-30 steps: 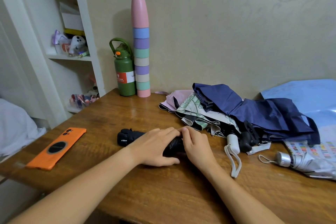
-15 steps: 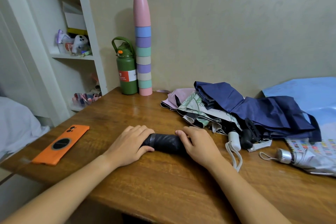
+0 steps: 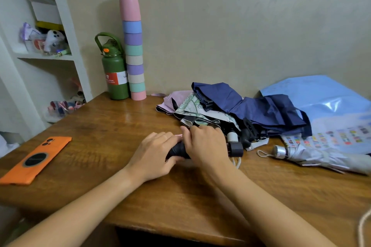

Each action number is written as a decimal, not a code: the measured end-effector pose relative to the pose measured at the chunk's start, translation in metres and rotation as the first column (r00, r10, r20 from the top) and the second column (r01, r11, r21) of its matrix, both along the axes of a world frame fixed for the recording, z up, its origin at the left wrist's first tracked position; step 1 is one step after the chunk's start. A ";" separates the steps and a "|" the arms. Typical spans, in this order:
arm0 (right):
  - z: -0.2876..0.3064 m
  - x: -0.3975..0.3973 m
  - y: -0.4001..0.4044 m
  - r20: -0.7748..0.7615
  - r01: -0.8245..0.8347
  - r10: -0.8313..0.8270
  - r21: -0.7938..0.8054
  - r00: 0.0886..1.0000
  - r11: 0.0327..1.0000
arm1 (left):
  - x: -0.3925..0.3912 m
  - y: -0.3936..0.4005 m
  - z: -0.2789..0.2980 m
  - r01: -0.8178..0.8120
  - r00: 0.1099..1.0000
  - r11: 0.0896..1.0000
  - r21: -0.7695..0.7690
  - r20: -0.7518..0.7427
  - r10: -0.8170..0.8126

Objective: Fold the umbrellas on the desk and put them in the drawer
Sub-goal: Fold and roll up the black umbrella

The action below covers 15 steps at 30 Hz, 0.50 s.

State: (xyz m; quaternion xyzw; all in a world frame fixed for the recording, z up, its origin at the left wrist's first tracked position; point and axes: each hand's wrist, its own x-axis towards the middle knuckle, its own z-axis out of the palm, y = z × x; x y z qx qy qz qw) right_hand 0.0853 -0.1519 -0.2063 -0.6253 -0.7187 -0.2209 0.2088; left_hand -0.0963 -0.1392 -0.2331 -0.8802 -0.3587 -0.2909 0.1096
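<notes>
Black umbrella [image 3: 177,149] has slid right toward the pile, left hand [image 3: 154,154] and right hand [image 3: 206,145] both gripping it, so rolling looks nearly finished.

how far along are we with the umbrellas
Done: nothing looks stowed; no drawer is in view. In hand: left hand and right hand grip the rolled black umbrella. Left: loose navy umbrella, green-patterned umbrella, silver umbrella still unfolded on the wooden desk.

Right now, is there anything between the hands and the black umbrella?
No. The left hand and right hand already grip the black umbrella on the desk. The drawer is not in view, so that path cannot be judged.
</notes>
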 end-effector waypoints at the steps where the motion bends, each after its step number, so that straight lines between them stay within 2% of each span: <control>1: 0.001 0.011 -0.005 0.036 0.014 -0.013 -0.022 0.999 1.000 | 0.013 -0.004 0.000 0.022 0.999 1.000 -0.003 0.026 -0.022; 5: -0.001 0.075 -0.041 -0.092 0.048 -0.042 0.057 0.995 0.997 | 0.071 -0.023 0.000 0.127 0.987 0.991 -0.036 0.102 -0.123; 8: -0.012 0.124 -0.072 -0.074 0.095 -0.090 0.075 0.993 0.993 | 0.114 -0.037 0.001 0.264 0.962 0.961 -0.079 0.096 -0.257; 12: -0.030 0.190 -0.097 -0.041 0.235 -0.233 0.052 0.972 0.971 | 0.162 -0.054 -0.009 0.380 0.924 0.912 -0.153 0.104 -0.367; 15: -0.041 0.230 -0.111 -0.089 0.176 -0.173 0.032 0.981 0.984 | 0.191 -0.060 -0.016 0.420 0.904 0.877 -0.234 0.192 -0.381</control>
